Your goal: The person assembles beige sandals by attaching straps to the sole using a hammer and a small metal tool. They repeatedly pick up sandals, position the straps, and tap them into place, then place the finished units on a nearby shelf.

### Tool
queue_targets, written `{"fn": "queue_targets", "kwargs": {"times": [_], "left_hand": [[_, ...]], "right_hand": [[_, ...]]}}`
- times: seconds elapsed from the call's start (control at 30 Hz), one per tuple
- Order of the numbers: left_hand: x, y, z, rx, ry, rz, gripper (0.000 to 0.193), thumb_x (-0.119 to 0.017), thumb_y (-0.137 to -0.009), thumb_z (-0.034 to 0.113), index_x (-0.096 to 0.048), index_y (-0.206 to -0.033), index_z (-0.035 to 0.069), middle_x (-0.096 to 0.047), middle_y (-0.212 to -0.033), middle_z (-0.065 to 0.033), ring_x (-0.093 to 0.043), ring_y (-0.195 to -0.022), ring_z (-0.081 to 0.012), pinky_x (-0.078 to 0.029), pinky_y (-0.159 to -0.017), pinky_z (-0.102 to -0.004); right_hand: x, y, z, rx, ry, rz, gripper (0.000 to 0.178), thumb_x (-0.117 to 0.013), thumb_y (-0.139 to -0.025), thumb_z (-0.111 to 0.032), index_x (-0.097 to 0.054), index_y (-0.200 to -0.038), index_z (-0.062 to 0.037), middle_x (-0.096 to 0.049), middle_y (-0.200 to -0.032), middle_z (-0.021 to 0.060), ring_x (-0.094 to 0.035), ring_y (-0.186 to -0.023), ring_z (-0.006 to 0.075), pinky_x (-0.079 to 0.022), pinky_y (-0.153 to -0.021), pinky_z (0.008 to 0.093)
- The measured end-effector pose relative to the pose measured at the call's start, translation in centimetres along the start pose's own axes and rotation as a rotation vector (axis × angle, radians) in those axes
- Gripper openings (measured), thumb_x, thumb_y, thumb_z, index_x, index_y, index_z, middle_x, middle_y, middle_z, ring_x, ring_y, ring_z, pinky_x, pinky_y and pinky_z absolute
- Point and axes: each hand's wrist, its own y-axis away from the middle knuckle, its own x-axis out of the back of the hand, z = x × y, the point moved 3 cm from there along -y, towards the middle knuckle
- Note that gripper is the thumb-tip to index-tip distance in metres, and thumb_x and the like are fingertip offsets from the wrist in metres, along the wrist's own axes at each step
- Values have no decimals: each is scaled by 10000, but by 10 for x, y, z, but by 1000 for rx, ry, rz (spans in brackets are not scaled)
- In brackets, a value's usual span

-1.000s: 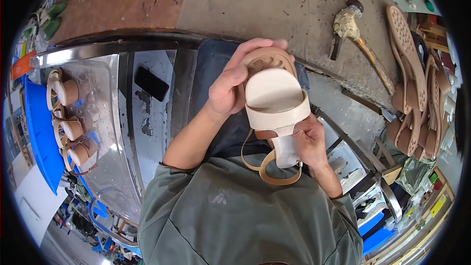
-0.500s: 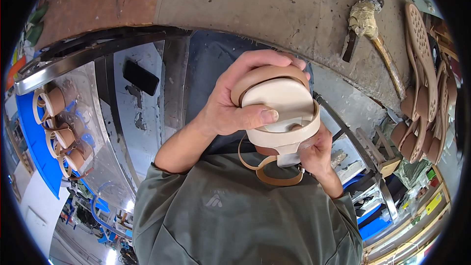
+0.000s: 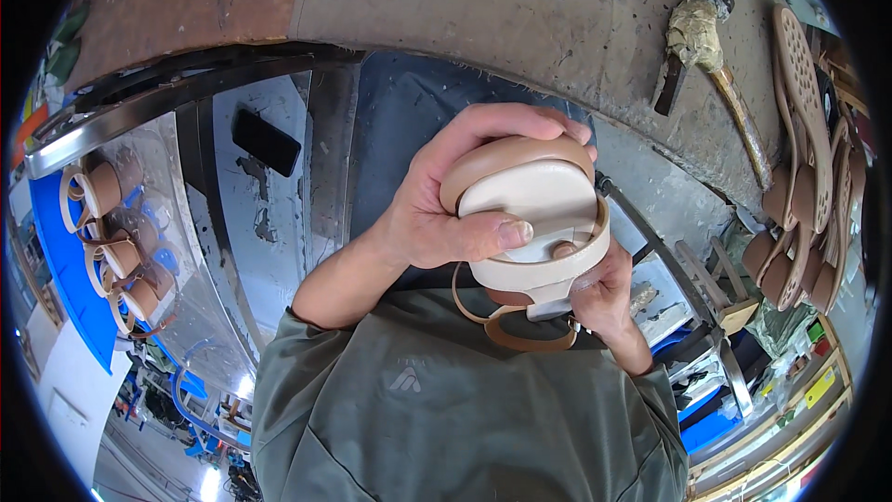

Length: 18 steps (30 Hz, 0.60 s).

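In front of my chest I hold a sandal [image 3: 534, 191] with a cream footbed, a cream band and a tan sole [image 3: 516, 151]. My left hand [image 3: 437, 195] wraps the sole's far edge, its fingers over the top and its thumb pressed on the footbed. From the near right, my right hand [image 3: 609, 288] grips the sandal's underside; most of its fingers are hidden, though a fingertip shows inside the band. A thin tan ankle strap [image 3: 530, 339] loops down toward my shirt.
A hammer [image 3: 695, 33] with a wrapped head lies on the worn bench [image 3: 465, 0]. Tan soles [image 3: 804, 121] stack at the right. A black phone [image 3: 266, 141] lies on the grey surface at left, beyond which several sandals [image 3: 121, 256] stand beside a blue sheet [image 3: 70, 270].
The dark gap between the tan sole and the cream footbed at the far end has closed. The sandal and both hands have shifted only slightly.
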Motion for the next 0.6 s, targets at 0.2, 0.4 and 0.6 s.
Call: {"fn": "queue_targets", "kwargs": {"times": [0.2, 0.4, 0.6], "left_hand": [[-8, 5, 2, 34, 2, 16, 588, -655, -784, 92, -375, -1293, 7, -450, -1278, -229, -483, -1174, -341, -409, -972, -445], [-24, 2, 41, 225, -494, 122, 441, -647, -823, 90, -491, -1208, -59, -599, -1145, -180, -606, -1034, -233, -486, -874, -330], [-37, -4, 58, 185, -874, 30, 355, -625, -853, 93, -531, -1151, -74, -666, -1002, -156, -667, -887, -202, -542, -750, -287]], "right_hand": [[1, 5, 1, -68, -81, -30, 296, -464, -851, 30, -531, -1138, 13, -658, -902, 71, -613, -853, 106, -483, -747, 254], [1, 9, 6, -107, -178, -43, 298, -584, -897, -168, -545, -1114, 32, -644, -931, 57, -576, -851, 93, -469, -746, 249], [-2, 12, 5, -153, -257, -60, 174, -487, -870, -8, -553, -1030, 7, -630, -829, 59, -590, -810, 85, -476, -709, 249]]}}
